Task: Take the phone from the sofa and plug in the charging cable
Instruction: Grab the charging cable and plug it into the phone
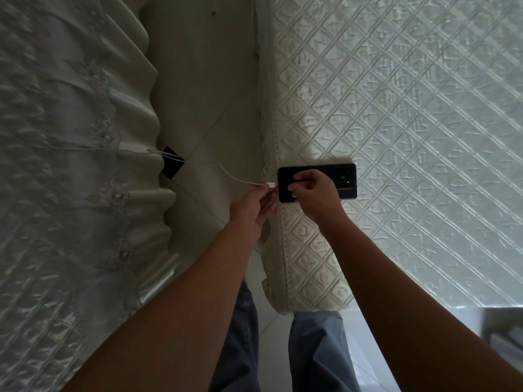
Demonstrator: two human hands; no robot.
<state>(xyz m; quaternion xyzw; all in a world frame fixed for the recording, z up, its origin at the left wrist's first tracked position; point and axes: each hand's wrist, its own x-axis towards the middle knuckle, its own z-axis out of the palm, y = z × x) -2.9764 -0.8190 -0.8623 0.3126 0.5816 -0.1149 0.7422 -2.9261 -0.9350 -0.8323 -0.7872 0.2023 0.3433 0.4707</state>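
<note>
A black phone (343, 179) lies face down on the quilted white sofa cover (410, 123), close to the sofa's left edge. My right hand (314, 193) grips the phone's left half from above. My left hand (254, 206) pinches the white plug (271, 184) of the charging cable (232, 176), and the plug's tip sits right at the phone's left short end. I cannot tell whether the plug is seated in the port. The cable runs left over the floor and up onto a lace-covered surface.
A lace-trimmed white cloth (70, 165) covers furniture on the left. A pale tiled floor strip (206, 94) lies between it and the sofa, with a black square object (172, 164) on it. My grey trouser legs (319, 349) show below.
</note>
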